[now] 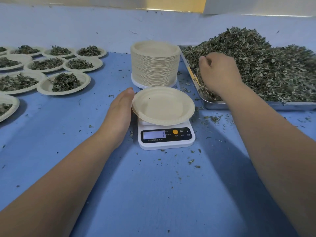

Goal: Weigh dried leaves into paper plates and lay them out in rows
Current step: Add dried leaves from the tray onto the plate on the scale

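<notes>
Filling was judged in hand: the empty round beige paper plate [163, 105] on the white digital scale [166, 140] was touched by the flat left hand [119, 113], while the right hand [218, 72] was buried, grip hidden, in heaped dried green leaves [266, 65], whence a handful was needed next.

Table top: a blue covering [153, 194] spreads across the whole work surface.
Far side: a paler blue stretch [102, 23], faintly creased; I cannot tell whether it rises or lies flat.
Beyond: white panels [256, 6] along the top, a warm yellow strip [193, 3] between them.
Light: soft and even, with dim shadows on the blue up front.
</notes>
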